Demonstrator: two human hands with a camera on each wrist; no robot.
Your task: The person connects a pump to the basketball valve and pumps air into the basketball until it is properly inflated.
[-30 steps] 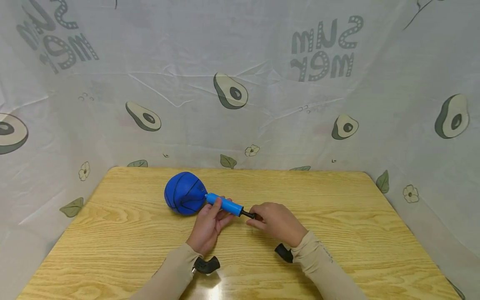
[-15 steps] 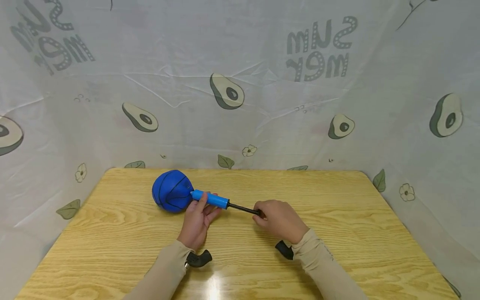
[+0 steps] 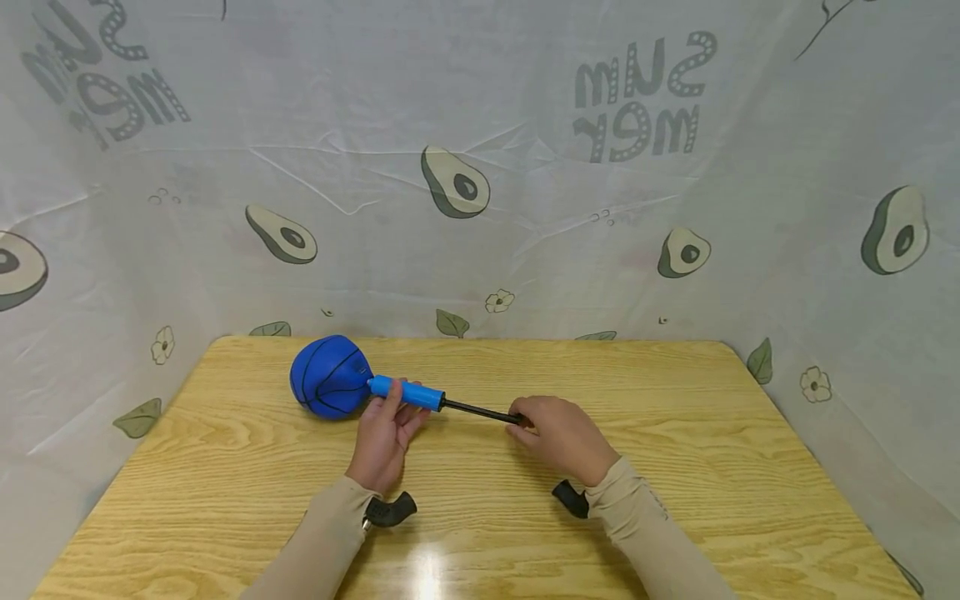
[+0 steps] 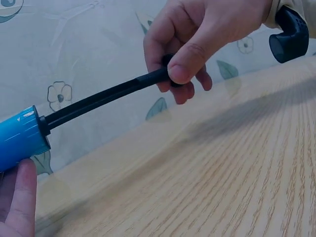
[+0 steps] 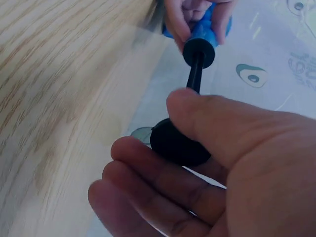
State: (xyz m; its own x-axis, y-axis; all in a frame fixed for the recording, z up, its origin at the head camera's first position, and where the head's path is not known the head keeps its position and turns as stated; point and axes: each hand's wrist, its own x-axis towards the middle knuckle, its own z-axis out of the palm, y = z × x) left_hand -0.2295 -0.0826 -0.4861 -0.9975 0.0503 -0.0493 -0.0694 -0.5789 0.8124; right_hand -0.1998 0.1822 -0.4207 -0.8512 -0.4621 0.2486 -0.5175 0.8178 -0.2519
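Note:
A small blue hand pump lies nearly level above the table, its nozzle end meeting a blue ball with black seam lines. The ball looks dented and partly deflated near the nozzle. My left hand grips the pump's barrel, thumb across its top. From the barrel a long black rod extends out to the right. At the rod's far end my right hand pinches the round black handle between thumb and fingers; its other fingers are loosely bent below in the right wrist view.
The wood-grain table spreads beneath both hands. A whitish sheet printed with avocados and leaves hangs behind and at the sides. Black curved pieces sit at both wrists.
The rod has been drawn far out of the barrel. My left hand, the pump barrel and the ball have shifted left, while my right hand has moved slightly right.

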